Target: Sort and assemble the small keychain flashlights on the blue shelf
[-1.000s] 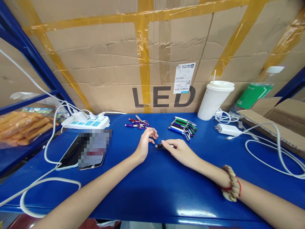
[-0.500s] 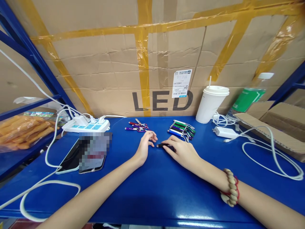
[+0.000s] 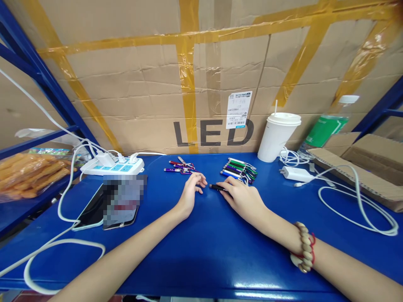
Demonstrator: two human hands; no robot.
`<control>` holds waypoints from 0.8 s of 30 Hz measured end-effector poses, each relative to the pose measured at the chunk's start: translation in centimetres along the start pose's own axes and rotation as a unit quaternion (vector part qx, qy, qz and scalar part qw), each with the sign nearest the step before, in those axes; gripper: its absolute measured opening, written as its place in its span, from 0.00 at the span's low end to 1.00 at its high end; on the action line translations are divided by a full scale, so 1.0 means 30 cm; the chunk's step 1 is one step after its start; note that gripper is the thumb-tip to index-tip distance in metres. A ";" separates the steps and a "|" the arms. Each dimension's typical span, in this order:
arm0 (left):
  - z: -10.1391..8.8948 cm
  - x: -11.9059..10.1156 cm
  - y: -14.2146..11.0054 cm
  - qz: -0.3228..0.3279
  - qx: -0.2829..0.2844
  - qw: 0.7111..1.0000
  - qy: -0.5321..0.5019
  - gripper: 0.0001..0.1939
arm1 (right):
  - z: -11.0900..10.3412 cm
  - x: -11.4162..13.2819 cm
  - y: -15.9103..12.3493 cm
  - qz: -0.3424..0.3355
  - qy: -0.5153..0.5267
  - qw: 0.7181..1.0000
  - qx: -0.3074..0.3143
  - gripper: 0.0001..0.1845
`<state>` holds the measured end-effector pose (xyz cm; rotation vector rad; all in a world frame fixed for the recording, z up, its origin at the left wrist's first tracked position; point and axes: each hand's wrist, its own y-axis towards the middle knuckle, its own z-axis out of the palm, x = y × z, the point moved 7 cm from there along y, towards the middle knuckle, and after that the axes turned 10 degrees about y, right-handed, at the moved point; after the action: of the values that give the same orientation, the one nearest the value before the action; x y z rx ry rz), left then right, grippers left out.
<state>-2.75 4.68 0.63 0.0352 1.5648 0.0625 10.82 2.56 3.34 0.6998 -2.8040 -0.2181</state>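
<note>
Black slim tube, its shaft partly hidden under the fingers.

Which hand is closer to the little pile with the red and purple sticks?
Left. The left hand is just in front of the pile, slightly to its right. The right hand is farther right, holding a black stick.

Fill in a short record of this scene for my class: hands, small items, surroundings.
Left hand: fingers curled, holding nothing visible
Right hand: gripping slim black tube
Beyond left hand: red and purple tubes
Beyond right hand: row of coloured tubes
Left side: two phones, power strip
Right side: white cup, bottle, charger
Back: carton marked LED
Surface: blue table
</note>
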 end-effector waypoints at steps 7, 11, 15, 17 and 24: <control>-0.002 0.001 0.003 -0.001 0.004 1.000 0.002 0.09 | 0.004 -0.005 0.004 0.007 -0.013 1.000 0.003 0.16; -0.001 0.000 0.003 -0.001 0.002 1.000 0.003 0.09 | -0.005 -0.016 0.005 0.006 -0.022 1.000 -0.013 0.15; 0.001 0.001 0.002 -0.008 -0.002 1.000 0.001 0.08 | -0.018 -0.039 0.011 0.010 -0.043 0.998 -0.041 0.14; 0.001 0.000 0.002 -0.011 -0.004 1.000 0.001 0.08 | -0.020 -0.051 0.016 0.011 -0.049 0.997 -0.051 0.14; 0.001 -0.002 0.001 -0.008 -0.001 1.000 0.004 0.07 | -0.015 -0.090 0.033 0.002 -0.051 0.995 -0.081 0.12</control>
<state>-2.71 4.70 0.68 0.0206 1.5733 0.0509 12.80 4.67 3.43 0.6639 -2.8420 -0.4864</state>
